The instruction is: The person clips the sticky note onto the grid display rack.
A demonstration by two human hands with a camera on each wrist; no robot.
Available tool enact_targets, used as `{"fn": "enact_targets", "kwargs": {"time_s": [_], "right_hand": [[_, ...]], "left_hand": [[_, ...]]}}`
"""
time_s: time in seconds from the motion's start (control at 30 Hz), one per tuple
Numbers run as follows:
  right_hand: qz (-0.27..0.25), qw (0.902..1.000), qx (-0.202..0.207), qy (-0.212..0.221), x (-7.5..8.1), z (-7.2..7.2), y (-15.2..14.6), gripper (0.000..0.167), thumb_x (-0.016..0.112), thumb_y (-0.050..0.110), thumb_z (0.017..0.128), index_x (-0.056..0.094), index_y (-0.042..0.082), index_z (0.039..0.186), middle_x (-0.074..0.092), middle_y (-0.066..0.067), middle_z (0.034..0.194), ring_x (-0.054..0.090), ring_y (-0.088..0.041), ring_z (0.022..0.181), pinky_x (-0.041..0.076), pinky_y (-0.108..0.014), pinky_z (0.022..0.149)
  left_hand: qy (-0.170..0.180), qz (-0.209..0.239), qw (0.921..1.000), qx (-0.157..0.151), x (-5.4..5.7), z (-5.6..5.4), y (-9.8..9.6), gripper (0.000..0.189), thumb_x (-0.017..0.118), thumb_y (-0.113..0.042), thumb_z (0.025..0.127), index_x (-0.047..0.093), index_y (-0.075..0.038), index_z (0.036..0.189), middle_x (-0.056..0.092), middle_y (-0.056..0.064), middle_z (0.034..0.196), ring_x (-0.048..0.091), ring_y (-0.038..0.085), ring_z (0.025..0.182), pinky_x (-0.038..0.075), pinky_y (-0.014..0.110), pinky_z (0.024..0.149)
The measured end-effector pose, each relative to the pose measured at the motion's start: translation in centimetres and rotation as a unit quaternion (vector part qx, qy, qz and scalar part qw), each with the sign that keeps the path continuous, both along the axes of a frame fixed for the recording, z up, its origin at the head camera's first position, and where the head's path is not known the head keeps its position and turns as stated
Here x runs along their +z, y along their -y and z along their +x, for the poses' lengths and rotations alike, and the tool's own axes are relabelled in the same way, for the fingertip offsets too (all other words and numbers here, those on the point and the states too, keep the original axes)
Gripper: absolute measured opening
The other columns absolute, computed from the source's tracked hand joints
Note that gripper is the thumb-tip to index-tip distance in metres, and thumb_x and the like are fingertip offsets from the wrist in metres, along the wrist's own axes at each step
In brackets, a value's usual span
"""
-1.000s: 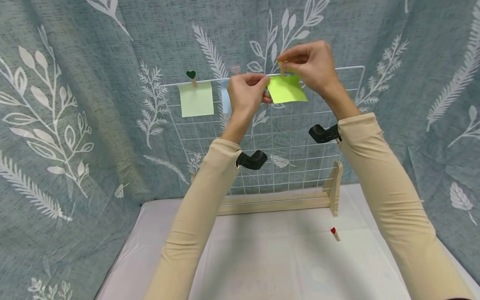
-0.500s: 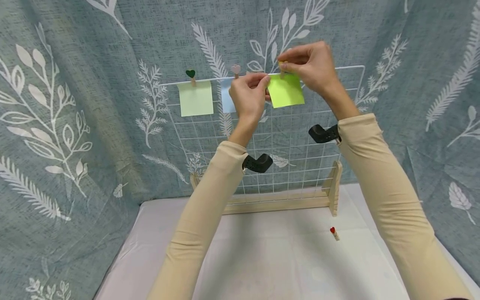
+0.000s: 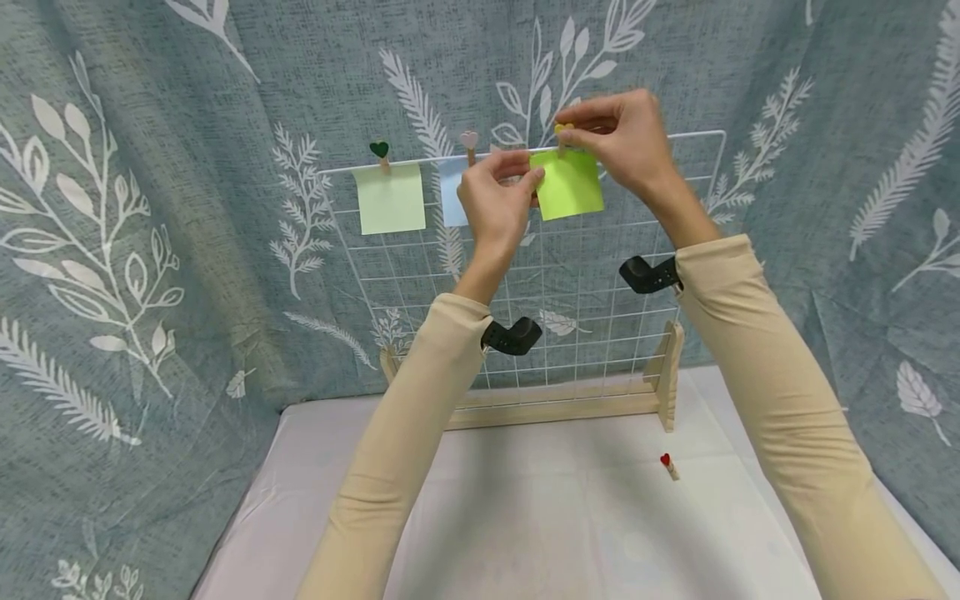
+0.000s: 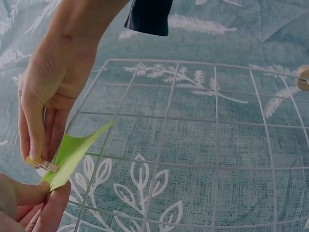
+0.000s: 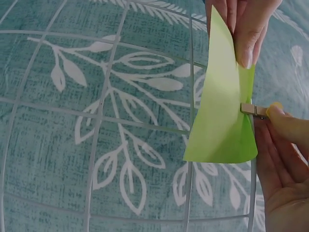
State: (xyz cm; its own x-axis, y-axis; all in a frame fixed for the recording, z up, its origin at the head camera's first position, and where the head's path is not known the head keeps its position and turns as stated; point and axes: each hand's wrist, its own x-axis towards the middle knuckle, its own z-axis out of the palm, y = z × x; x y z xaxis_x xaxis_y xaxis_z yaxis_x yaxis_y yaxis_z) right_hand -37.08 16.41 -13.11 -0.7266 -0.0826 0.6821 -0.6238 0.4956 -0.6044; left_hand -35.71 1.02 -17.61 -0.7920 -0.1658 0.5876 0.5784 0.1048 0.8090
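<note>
A bright green sticky note [image 3: 572, 190] hangs at the top wire of a white grid rack [image 3: 699, 135]. My left hand [image 3: 497, 200] pinches the note near its upper left edge, with the thumb on its front in the right wrist view. At the note's top, a small wooden clothespin [image 5: 252, 110] with a yellow heart clips over the paper. My right hand [image 3: 633, 137] pinches that clothespin by its heart end. In the left wrist view the note [image 4: 72, 157] looks curved, its free end standing away from the wires.
Left along the top wire hang a pale green note [image 3: 391, 200] under a dark green heart clothespin [image 3: 380, 152] and a blue note [image 3: 452, 196] under a pink heart one [image 3: 469, 143]. A red heart clothespin [image 3: 670, 467] lies on the white table [image 3: 555, 517].
My left hand has shifted slightly right. The green note's lower edge has dropped, so it hangs flatter. My right hand stays on the yellow heart clothespin, slightly lower.
</note>
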Motion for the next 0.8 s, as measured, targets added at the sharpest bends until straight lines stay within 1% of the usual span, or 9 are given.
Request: {"fn": "enact_targets", "kwargs": {"time_s": [0.2,0.4,0.5,0.63,0.8], "right_hand": [[-0.022,0.9994,-0.016,-0.020,-0.4,0.4,-0.6,0.021,0.076,0.010,0.087,0.075,-0.001,0.105,0.073,-0.014,0.105,0.067,-0.002,0.080,0.058,-0.020,0.082],[-0.041,0.9985,-0.022,-0.029,-1.2,0.8,-1.3,0.019,0.078,0.012,0.085,0.076,-0.002,0.097,0.075,-0.010,0.096,0.066,0.000,0.072,0.057,-0.016,0.074],[-0.036,0.9988,-0.010,-0.032,-1.7,1.3,-1.6,0.016,0.077,0.009,0.086,0.076,-0.004,0.095,0.075,-0.012,0.094,0.067,0.000,0.071,0.057,-0.015,0.073],[-0.009,0.9991,0.007,-0.040,-2.8,2.1,-1.7,0.013,0.074,0.005,0.088,0.076,-0.005,0.095,0.074,-0.016,0.093,0.067,0.003,0.073,0.058,-0.016,0.074],[0.023,0.9990,0.006,-0.038,-4.4,2.6,-1.9,0.011,0.072,0.004,0.089,0.077,-0.003,0.095,0.074,-0.017,0.092,0.065,0.008,0.072,0.056,-0.012,0.071]], "left_hand": [[-0.001,-0.003,0.9999,-0.011,-0.4,0.4,0.4,0.025,0.075,0.003,0.084,0.071,0.005,0.108,0.070,0.019,0.100,0.071,0.022,0.072,0.061,0.025,0.060],[0.000,0.010,0.9996,-0.026,-0.8,0.7,0.7,0.024,0.074,0.007,0.083,0.070,0.007,0.107,0.069,0.020,0.099,0.071,0.021,0.070,0.062,0.025,0.060],[0.002,0.006,0.9994,-0.035,-1.2,1.0,0.8,0.026,0.074,0.008,0.082,0.069,0.008,0.108,0.069,0.020,0.100,0.072,0.021,0.072,0.062,0.026,0.061],[0.006,-0.012,0.9987,-0.050,-1.8,1.5,1.0,0.028,0.074,0.009,0.082,0.067,0.008,0.109,0.069,0.021,0.098,0.071,0.023,0.069,0.062,0.026,0.061],[0.012,-0.027,0.9976,-0.063,-2.7,2.2,1.1,0.027,0.073,0.009,0.083,0.067,0.009,0.109,0.069,0.022,0.093,0.070,0.023,0.066,0.062,0.027,0.060]]}}
